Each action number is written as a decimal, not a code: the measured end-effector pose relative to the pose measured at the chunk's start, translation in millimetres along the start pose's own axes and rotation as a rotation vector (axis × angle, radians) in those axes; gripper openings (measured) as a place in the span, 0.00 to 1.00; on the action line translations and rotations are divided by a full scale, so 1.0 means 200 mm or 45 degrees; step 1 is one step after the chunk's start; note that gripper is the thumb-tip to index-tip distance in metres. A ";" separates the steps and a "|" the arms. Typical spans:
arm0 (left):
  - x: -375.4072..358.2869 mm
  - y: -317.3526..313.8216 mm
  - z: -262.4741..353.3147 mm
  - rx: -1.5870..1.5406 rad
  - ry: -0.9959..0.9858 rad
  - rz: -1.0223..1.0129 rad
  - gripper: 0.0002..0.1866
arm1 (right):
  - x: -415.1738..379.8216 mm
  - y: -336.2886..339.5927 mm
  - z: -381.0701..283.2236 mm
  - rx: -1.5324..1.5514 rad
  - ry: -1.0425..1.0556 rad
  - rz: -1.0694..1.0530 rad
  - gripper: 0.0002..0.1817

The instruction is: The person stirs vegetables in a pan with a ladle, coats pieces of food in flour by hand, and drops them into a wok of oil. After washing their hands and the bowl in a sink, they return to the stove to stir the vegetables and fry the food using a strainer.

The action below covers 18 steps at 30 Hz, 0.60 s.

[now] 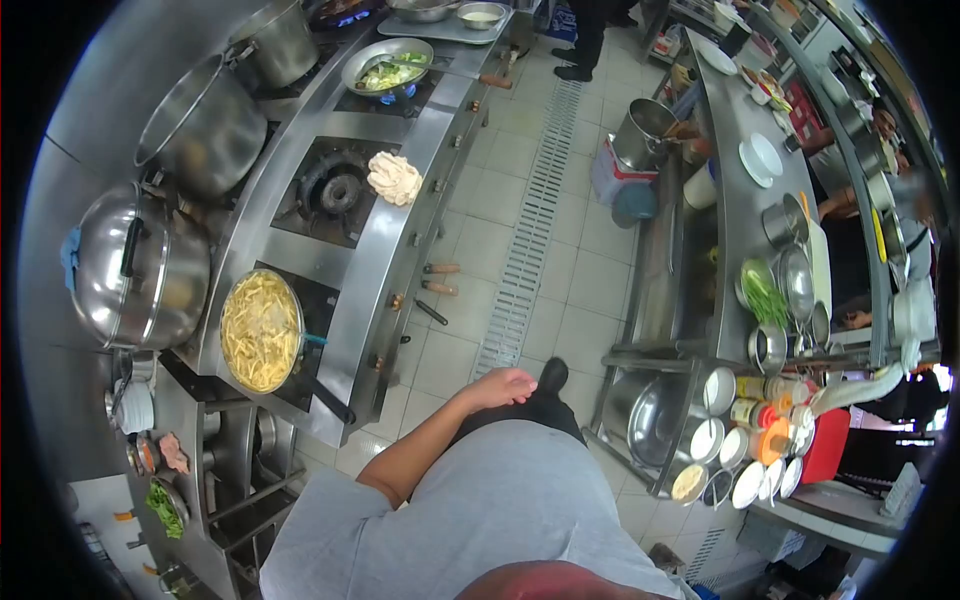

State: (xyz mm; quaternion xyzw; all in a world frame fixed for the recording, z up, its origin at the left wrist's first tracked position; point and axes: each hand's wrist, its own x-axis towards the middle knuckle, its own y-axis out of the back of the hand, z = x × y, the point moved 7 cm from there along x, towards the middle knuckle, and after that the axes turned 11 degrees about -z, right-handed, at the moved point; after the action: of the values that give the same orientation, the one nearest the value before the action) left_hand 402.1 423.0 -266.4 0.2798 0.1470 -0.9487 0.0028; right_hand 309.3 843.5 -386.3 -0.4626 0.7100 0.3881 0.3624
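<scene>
My left hand (503, 388) hangs in front of my body, its fingers loosely bent and nothing visible in it. My right hand is out of sight. Left of me on the stove (365, 265) sits a frying pan (262, 387) full of pale yellow strips (260, 330), either pasta or fries. Its black handle (330, 400) points toward me, apart from my hand. A blue utensil end (315, 340) sticks out over the rim. Further along, a crumpled cream cloth (395, 178) lies beside a bare burner (342, 190).
A wok (390, 68) with green vegetables and a ladle stands over a lit flame. Large steel pots (200, 130) line the stove's back. A floor drain (530, 220) runs down the aisle. At right is a steel counter (715, 160) with bowls and sauce bottles. Another person's legs (588, 35) stand ahead.
</scene>
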 end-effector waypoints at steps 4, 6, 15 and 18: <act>0.16 0.11 0.30 -0.112 -0.063 -0.024 0.32 | 0.12 0.31 -0.58 1.526 0.307 -0.427 0.22; 0.25 0.19 0.46 -0.131 -0.050 -0.037 0.32 | 0.12 0.67 -0.81 1.094 0.293 0.044 0.07; 0.76 0.16 1.47 -0.940 -0.278 -0.460 0.36 | -0.10 1.02 -2.84 -0.502 1.611 -0.039 0.24; 1.01 0.32 1.50 -1.013 -0.373 -0.351 0.30 | -0.05 1.02 -3.17 -1.017 1.609 0.265 0.23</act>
State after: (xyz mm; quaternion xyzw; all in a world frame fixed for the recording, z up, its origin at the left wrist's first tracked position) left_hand 78.3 292.9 -151.9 0.0975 0.5345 -0.8395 0.0044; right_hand 22.9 341.2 -57.1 -0.6238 0.6280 0.3092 -0.3476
